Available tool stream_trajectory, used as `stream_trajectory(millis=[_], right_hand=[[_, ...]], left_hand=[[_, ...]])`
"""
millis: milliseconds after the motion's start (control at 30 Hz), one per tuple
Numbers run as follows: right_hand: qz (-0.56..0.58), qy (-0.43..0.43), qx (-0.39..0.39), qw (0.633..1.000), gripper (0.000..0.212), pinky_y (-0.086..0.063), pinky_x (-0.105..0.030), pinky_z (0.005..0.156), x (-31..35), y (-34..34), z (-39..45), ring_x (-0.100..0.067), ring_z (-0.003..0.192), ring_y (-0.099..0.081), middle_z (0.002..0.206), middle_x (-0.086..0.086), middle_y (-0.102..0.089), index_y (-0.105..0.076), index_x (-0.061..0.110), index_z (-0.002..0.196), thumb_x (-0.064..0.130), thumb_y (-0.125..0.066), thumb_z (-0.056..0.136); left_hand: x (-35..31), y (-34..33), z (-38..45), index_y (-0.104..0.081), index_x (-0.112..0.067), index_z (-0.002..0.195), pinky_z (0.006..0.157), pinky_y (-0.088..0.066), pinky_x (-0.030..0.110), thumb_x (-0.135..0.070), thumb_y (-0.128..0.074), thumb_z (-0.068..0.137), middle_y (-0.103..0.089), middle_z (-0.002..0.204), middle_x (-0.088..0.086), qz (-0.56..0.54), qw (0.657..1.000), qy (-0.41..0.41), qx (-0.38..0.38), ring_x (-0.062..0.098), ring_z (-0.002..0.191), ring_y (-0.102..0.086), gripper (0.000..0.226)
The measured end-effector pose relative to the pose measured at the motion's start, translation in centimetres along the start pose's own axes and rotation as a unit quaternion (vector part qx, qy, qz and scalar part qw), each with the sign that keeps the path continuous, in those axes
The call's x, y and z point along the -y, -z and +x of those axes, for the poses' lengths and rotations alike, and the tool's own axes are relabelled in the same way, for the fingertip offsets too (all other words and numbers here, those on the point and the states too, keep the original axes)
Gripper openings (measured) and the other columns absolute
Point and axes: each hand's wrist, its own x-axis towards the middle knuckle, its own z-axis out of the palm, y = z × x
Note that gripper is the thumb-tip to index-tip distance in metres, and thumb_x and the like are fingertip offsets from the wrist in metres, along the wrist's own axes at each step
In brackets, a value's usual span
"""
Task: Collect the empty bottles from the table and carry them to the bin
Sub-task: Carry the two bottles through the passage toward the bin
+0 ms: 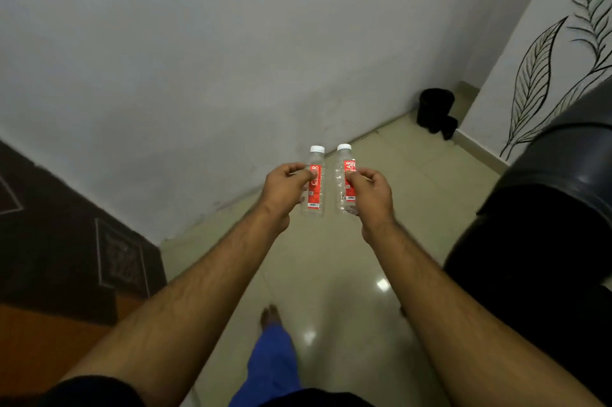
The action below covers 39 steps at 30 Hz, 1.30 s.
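Note:
I hold two clear plastic bottles with white caps and red labels, both upright and side by side in front of me. My left hand (285, 189) grips the left bottle (314, 188) around its middle. My right hand (369, 194) grips the right bottle (343, 186) the same way. A small black bin (434, 110) stands on the floor in the far corner, ahead and to the right of the bottles.
A grey wall (198, 59) runs along the left. A white wall with leaf drawings (543, 68) is at the right. A large dark rounded object (543, 208) stands close on the right. A dark patterned bedcover (66, 241) lies at the left. Glossy floor tiles (331, 274) stretch ahead.

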Motion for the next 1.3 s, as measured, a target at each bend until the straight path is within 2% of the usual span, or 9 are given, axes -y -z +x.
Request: stream_trajectory(millis=[167, 333, 467, 633, 767, 867, 1067, 1200, 1300], right_hand=[[-0.012, 0.023, -0.063, 0.998, 0.034, -0.057, -0.034, 0.066, 0.5, -4.7, 13.4, -0.021, 0.079, -0.069, 0.104, -0.016, -0.071, -0.06, 0.01, 0.12, 0.019, -0.071, 0.089], [-0.004, 0.013, -0.12, 0.993, 0.032, -0.054, -0.03, 0.059, 5.0, -8.2, 25.4, -0.016, 0.072, -0.069, 0.096, -0.01, -0.071, -0.059, 0.01, 0.119, 0.017, -0.07, 0.09], [0.026, 0.008, -0.172, 0.985, 0.034, -0.054, -0.031, 0.06, 9.3, -8.5, 33.7, -0.019, 0.074, -0.07, 0.094, -0.009, -0.071, -0.056, 0.013, 0.119, 0.019, -0.071, 0.09], [0.055, 0.009, -0.235, 0.97, 0.03, -0.06, -0.038, 0.068, 12.3, -4.5, 46.3, -0.024, 0.085, -0.072, 0.105, -0.012, -0.072, -0.059, 0.013, 0.117, 0.019, -0.071, 0.091], [0.053, 0.006, -0.248, 0.967, 0.031, -0.063, -0.047, 0.078, 14.3, 0.0, 57.9, -0.027, 0.093, -0.073, 0.106, -0.011, -0.072, -0.06, 0.013, 0.117, 0.02, -0.072, 0.09], [0.043, -0.012, -0.249, 0.967, 0.031, -0.063, -0.048, 0.079, 17.2, 3.8, 66.3, -0.028, 0.093, -0.073, 0.107, -0.011, -0.072, -0.059, 0.013, 0.116, 0.022, -0.073, 0.09], [0.031, -0.034, -0.262, 0.964, 0.036, -0.063, -0.048, 0.079, 24.1, 8.7, 78.9, -0.027, 0.088, -0.074, 0.101, -0.014, -0.073, -0.059, 0.009, 0.118, 0.02, -0.075, 0.089], [0.032, -0.056, -0.282, 0.957, 0.032, -0.063, -0.05, 0.077, 27.0, 11.1, 88.2, -0.024, 0.082, -0.074, 0.096, -0.011, -0.075, -0.062, 0.008, 0.112, 0.02, -0.078, 0.087], [0.006, -0.079, -0.306, 0.949, 0.021, -0.063, -0.05, 0.079, 27.6, 13.1, 96.1, -0.026, 0.087, -0.074, 0.095, -0.008, -0.074, -0.063, 0.017, 0.098, 0.025, -0.079, 0.085]], left_hand=[[-2.5, -2.7, 15.8, -0.069, -0.013, 0.106, 0.072, -0.056, 0.034, -0.019, -0.073, 0.085, -0.073, 0.099, 0.005, 0.019, 0.999, -0.004, 0.049, 0.019, 0.084, -0.069, 0.022], [-7.4, -6.8, 29.5, -0.069, -0.01, 0.106, 0.069, -0.055, 0.033, -0.017, -0.073, 0.085, -0.071, 0.096, 0.009, 0.039, 0.991, 0.022, 0.127, 0.018, 0.074, -0.065, 0.023], [-11.7, -12.3, 38.8, -0.067, -0.015, 0.099, 0.08, -0.058, 0.044, -0.017, -0.074, 0.083, -0.069, 0.098, 0.013, 0.064, 0.98, 0.028, 0.184, 0.024, 0.079, -0.064, 0.018], [-13.5, -23.2, 50.1, -0.064, -0.012, 0.12, 0.091, -0.058, 0.051, -0.025, -0.074, 0.085, -0.071, 0.111, 0.013, 0.134, 0.959, 0.025, 0.248, 0.03, 0.101, -0.069, 0.039], [-13.5, -33.1, 58.7, -0.061, -0.013, 0.127, 0.09, -0.058, 0.05, -0.028, -0.073, 0.085, -0.071, 0.113, 0.01, 0.155, 0.949, 0.028, 0.272, 0.029, 0.102, -0.07, 0.047], [-14.8, -41.1, 64.2, -0.06, -0.012, 0.126, 0.088, -0.06, 0.048, -0.025, -0.072, 0.088, -0.07, 0.112, 0.01, 0.169, 0.945, 0.048, 0.277, 0.028, 0.099, -0.071, 0.042], [-18.8, -53.5, 73.1, -0.067, -0.007, 0.109, 0.084, -0.061, 0.047, -0.022, -0.072, 0.088, -0.074, 0.104, 0.013, 0.174, 0.949, 0.067, 0.255, 0.029, 0.093, -0.073, 0.026], [-20.2, -60.7, 80.0, -0.07, -0.009, 0.104, 0.083, -0.062, 0.047, -0.02, -0.072, 0.088, -0.074, 0.1, 0.013, 0.187, 0.946, 0.081, 0.251, 0.028, 0.089, -0.074, 0.02], [-20.0, -66.4, 86.3, -0.071, -0.011, 0.105, 0.082, -0.062, 0.045, -0.019, -0.071, 0.088, -0.074, 0.101, 0.012, 0.208, 0.936, 0.093, 0.269, 0.028, 0.089, -0.074, 0.019]])
